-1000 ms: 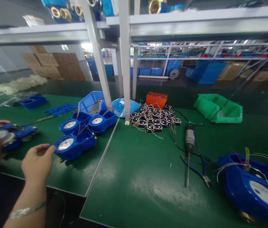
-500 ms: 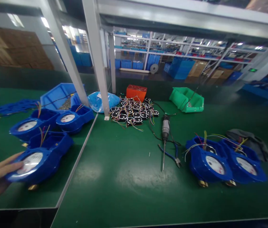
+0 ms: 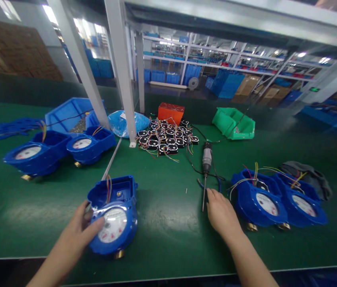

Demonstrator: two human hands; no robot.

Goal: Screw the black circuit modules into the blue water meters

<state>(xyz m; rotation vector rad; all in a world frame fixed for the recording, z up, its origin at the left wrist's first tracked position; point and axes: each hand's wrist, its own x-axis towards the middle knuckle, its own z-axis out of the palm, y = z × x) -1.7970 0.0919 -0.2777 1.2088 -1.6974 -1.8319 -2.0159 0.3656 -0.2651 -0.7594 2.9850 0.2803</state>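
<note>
My left hand (image 3: 81, 227) grips a blue water meter (image 3: 131, 223) by its left side, thumb over the edge of the white dial. Colored wires stand up from the meter's open box part, and a brass fitting shows below. My right hand (image 3: 222, 211) is on the bench with fingers curled together, over the jaws of the blue-handled cutting pliers (image 3: 219, 185). Its fingertips lie beside the shaft of an electric screwdriver (image 3: 207, 157); what they hold, if anything, is hidden. A small screw (image 3: 186, 191) lies left of the shaft.
Two wired blue meters (image 3: 266, 203) stand at right before a grey cloth (image 3: 314, 179); two more (image 3: 31, 153) stand at left. Behind are black wired modules (image 3: 170, 140), an orange box (image 3: 171, 113), a green bin (image 3: 237, 125), a blue bin (image 3: 67, 111) and a metal post (image 3: 123, 71).
My left hand has brought the blue meter rightward from the left bench section to the front middle. My right hand has come in from the right edge to the pliers and screwdriver shaft.
</note>
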